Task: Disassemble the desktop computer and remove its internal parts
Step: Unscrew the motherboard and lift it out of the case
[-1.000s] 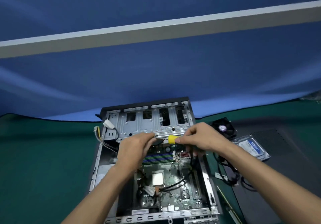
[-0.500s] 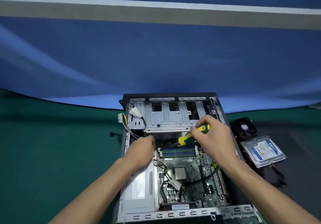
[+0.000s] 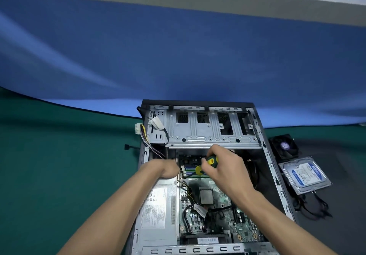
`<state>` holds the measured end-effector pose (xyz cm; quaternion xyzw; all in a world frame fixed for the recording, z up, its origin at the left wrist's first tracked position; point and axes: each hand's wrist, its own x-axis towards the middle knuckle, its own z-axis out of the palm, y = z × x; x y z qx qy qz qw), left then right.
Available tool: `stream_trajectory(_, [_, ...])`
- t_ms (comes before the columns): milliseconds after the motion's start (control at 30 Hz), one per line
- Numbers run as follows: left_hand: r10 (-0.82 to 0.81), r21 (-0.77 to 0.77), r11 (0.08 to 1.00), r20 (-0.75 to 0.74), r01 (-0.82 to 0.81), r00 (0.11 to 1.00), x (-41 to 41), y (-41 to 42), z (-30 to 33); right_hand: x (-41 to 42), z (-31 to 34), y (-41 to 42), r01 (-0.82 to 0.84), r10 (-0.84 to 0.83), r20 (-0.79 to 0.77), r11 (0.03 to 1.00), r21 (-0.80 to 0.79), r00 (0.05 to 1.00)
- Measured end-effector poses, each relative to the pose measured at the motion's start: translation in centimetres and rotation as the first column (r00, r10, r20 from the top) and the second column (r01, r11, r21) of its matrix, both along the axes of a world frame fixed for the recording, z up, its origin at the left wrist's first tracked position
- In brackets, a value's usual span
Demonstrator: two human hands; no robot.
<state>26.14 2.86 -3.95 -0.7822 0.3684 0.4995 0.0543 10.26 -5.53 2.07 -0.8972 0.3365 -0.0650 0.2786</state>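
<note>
- I see the open computer case [image 3: 263,142] lying on the worktop [image 3: 59,155] — power supply [image 3: 156,211] in its left side, motherboard [image 3: 217,215] right of that.
- Drive cage [image 3: 208,134] sits at the far end.
- Fan [image 3: 284,145] and hard drive [image 3: 305,174] lie right of the case.

The screwdriver [image 3: 206,165] handle is yellow and green; the case [image 3: 213,134] grey, the drive [image 3: 305,175] blue-labelled, the cloth [image 3: 59,165] green.

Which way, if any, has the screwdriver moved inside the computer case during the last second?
Yes. The screwdriver has dropped from level beside the metal drive bay to slant down toward the memory slots, gripped by the right hand.
</note>
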Motion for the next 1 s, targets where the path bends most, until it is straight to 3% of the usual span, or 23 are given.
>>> stream_trajectory(333, [0.108, 0.013, 0.994, 0.034, -0.108, 0.994, 0.0, -0.2, 0.0, 1.0, -0.9, 0.7, -0.079, 0.078, -0.011, 0.995, -0.063, 0.997])
stream_trajectory(667, [0.083, 0.027, 0.996, 0.057, -0.085, 0.995, -0.1, -0.4, -0.1, 2.2, -0.8, 1.8, -0.133, 0.129, -0.032, 0.972, -0.194, 0.991])
stream_trajectory(867, [0.06, 0.049, 0.997, 0.018, -0.061, 0.998, 0.2, -0.2, -0.2, 5.5, 0.8, 1.9, -0.134, 0.017, -0.319, 0.928, -0.348, 0.948])
stream_trajectory(933, [0.065, 0.046, 0.997, 0.018, -0.066, 0.998, 0.2, -0.2, -0.2, 6.4, 1.3, 1.8, -0.17, 0.038, -0.383, 0.933, -0.317, 0.923])
stream_trajectory(1000, [0.076, 0.04, 0.996, 0.023, -0.077, 0.997, 0.1, -0.2, -0.2, 6.8, 1.7, 1.5, -0.224, 0.132, -0.405, 0.956, -0.187, 0.905])
